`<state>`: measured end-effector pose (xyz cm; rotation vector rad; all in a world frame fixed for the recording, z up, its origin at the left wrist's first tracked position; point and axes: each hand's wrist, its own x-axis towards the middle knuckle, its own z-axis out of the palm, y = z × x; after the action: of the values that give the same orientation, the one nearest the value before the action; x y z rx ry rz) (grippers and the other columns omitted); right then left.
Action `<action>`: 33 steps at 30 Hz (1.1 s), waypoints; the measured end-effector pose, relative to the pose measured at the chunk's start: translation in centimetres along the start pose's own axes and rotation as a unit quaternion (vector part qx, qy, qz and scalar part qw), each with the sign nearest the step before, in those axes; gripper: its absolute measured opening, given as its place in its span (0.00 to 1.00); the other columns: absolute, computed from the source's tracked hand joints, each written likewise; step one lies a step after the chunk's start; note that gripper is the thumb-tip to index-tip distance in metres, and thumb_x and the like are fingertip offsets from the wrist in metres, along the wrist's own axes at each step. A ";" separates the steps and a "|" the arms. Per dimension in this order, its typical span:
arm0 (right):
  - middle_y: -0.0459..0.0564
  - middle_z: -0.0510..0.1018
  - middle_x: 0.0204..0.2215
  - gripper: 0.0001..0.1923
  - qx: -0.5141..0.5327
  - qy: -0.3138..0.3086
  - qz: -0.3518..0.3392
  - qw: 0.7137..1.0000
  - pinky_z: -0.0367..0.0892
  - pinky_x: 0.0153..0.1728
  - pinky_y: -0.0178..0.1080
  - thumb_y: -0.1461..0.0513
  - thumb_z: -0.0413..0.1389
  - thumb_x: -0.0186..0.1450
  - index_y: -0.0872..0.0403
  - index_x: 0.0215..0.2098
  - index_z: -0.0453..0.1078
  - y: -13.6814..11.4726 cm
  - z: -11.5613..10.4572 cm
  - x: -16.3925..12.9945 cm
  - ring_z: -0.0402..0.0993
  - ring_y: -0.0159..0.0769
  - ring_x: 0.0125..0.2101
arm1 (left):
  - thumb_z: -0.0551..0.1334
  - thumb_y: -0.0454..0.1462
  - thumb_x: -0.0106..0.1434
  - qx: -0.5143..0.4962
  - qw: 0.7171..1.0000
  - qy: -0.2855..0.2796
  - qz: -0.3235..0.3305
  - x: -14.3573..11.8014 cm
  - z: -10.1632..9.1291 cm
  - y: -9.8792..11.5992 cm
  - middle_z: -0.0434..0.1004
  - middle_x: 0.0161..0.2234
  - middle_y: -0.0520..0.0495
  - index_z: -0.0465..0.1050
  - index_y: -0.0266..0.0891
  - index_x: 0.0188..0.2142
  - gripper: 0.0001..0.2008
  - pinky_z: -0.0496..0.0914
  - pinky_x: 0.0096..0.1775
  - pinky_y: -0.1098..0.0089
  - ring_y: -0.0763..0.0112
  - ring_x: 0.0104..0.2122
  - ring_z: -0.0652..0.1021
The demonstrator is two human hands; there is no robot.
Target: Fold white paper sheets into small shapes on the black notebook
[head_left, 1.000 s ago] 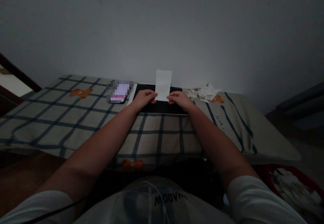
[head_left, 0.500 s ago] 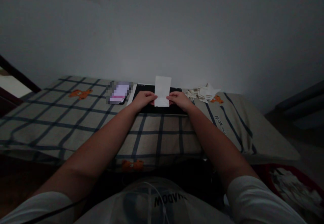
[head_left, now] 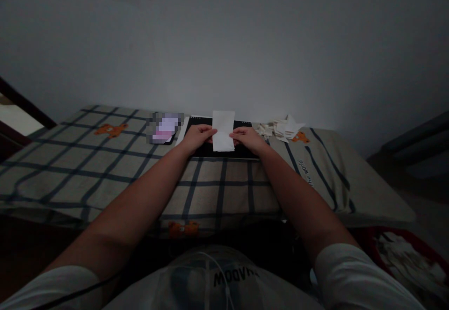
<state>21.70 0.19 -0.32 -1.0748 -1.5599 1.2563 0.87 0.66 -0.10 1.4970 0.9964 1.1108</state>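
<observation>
The white paper slip (head_left: 223,130) sits just above the middle of the frame, held between both hands over a black spiral-bound pad (head_left: 242,150). The slip is a plain, narrow rectangle, taller than wide, with no visible print; its top edge is straight and its lower part tilts slightly toward the right of the frame. It appears flat — no fold line can be made out in the dim light.

The left hand (head_left: 197,137) pinches the slip's left edge near mid-height, thumb and fingers closed on the paper. The right hand (head_left: 247,137) pinches the right edge at about the same height, fingers likewise closed on it. Both forearms run from the lower corners of the frame up toward the centre.

The pad lies on a checked cloth (head_left: 105,165) — beige with dark blue lines and small orange bear figures. Left of the pad, in the upper-left-centre area, lies a blurred-out flat object (head_left: 164,127). Right of the pad rests a loose pile of white paper pieces (head_left: 280,128). A pale wall fills the upper half of the frame.
</observation>
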 end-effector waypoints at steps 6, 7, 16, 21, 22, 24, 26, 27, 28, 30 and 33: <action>0.46 0.76 0.25 0.02 0.009 0.025 -0.006 1.000 0.70 0.31 0.33 0.64 0.58 0.58 0.56 0.29 0.72 -0.1 0.1 0.0 0.70 0.27 0.25 | 0.67 0.42 0.51 0.019 1.000 -0.014 -0.002 0.1 -0.2 -0.2 0.77 0.28 0.47 0.76 0.34 0.30 0.12 0.72 0.34 0.70 0.75 0.27 0.74; 0.46 0.76 0.25 0.02 0.006 0.025 -0.007 1.000 0.69 0.31 0.34 0.64 0.58 0.58 0.56 0.29 0.72 -0.2 0.1 0.0 0.70 0.27 0.24 | 0.67 0.42 0.51 0.017 1.000 -0.014 -0.006 0.1 -0.1 -0.2 0.77 0.28 0.47 0.75 0.34 0.30 0.12 0.72 0.34 0.70 0.75 0.27 0.75; 0.47 0.77 0.26 0.02 0.005 0.021 0.005 1.000 0.70 0.30 0.33 0.65 0.59 0.56 0.57 0.29 0.73 -0.2 0.2 -0.1 0.70 0.27 0.25 | 0.67 0.44 0.50 -0.012 1.000 -0.006 0.010 0.2 -0.2 -0.3 0.78 0.29 0.47 0.76 0.34 0.32 0.15 0.73 0.36 0.69 0.74 0.29 0.75; 0.46 0.76 0.24 0.01 0.001 0.018 0.006 1.000 0.70 0.29 0.32 0.66 0.59 0.56 0.56 0.27 0.73 -0.4 0.2 -0.2 0.71 0.27 0.24 | 0.68 0.42 0.50 -0.015 0.999 0.034 0.003 0.2 0.0 -0.1 0.77 0.28 0.48 0.75 0.34 0.29 0.12 0.73 0.35 0.69 0.74 0.28 0.75; 0.46 0.76 0.24 0.01 0.000 0.017 0.006 1.000 0.70 0.29 0.32 0.66 0.59 0.56 0.56 0.27 0.73 -0.4 0.1 -0.2 0.70 0.27 0.24 | 0.68 0.42 0.50 -0.018 0.999 0.044 0.004 0.1 0.0 0.0 0.77 0.28 0.48 0.75 0.34 0.29 0.12 0.73 0.35 0.69 0.74 0.28 0.75; 0.46 0.76 0.24 0.01 -0.001 0.016 0.005 1.000 0.69 0.28 0.32 0.66 0.59 0.56 0.57 0.28 0.73 -0.3 0.1 -0.2 0.70 0.27 0.24 | 0.68 0.42 0.50 -0.025 0.998 0.056 0.006 0.0 0.1 0.1 0.77 0.27 0.48 0.74 0.34 0.29 0.12 0.73 0.35 0.69 0.74 0.27 0.75; 0.46 0.77 0.24 0.02 0.004 0.020 0.008 1.000 0.69 0.28 0.32 0.65 0.59 0.55 0.57 0.28 0.73 -0.2 0.0 -0.1 0.70 0.26 0.23 | 0.68 0.42 0.50 -0.028 0.998 0.056 0.010 0.0 0.1 0.2 0.76 0.26 0.48 0.74 0.34 0.28 0.13 0.73 0.35 0.68 0.74 0.27 0.75; 0.46 0.76 0.25 0.02 0.007 0.022 0.008 1.000 0.69 0.29 0.32 0.65 0.59 0.55 0.57 0.29 0.73 -0.1 0.0 -0.1 0.70 0.26 0.24 | 0.68 0.43 0.49 -0.029 0.998 0.055 0.013 0.0 0.1 0.2 0.76 0.26 0.48 0.74 0.33 0.28 0.14 0.73 0.35 0.68 0.74 0.27 0.75; 0.46 0.76 0.25 0.03 0.010 0.021 0.008 1.000 0.69 0.29 0.32 0.65 0.59 0.55 0.58 0.29 0.73 -0.1 0.0 -0.1 0.70 0.26 0.24 | 0.69 0.44 0.49 -0.030 0.998 0.056 0.016 -0.1 0.1 0.2 0.76 0.25 0.48 0.74 0.33 0.27 0.14 0.73 0.34 0.69 0.74 0.26 0.74; 0.46 0.76 0.24 0.02 0.007 0.011 0.005 1.000 0.69 0.29 0.32 0.66 0.59 0.55 0.58 0.28 0.73 -0.1 0.0 -0.1 0.70 0.27 0.24 | 0.68 0.45 0.48 -0.028 0.997 0.061 0.024 0.0 0.1 0.2 0.75 0.24 0.48 0.74 0.33 0.27 0.16 0.73 0.33 0.69 0.74 0.25 0.74; 0.46 0.76 0.23 0.02 -0.011 -0.006 0.002 1.000 0.69 0.28 0.33 0.65 0.59 0.55 0.58 0.27 0.73 -0.2 -0.1 -0.1 0.70 0.27 0.23 | 0.66 0.47 0.50 -0.021 0.996 0.078 0.039 0.1 0.0 0.0 0.75 0.23 0.49 0.74 0.33 0.28 0.17 0.72 0.30 0.70 0.74 0.24 0.73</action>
<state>21.81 0.06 -0.15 -1.0874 -1.5849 1.2530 0.95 0.80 -0.08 1.4427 1.0206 1.3142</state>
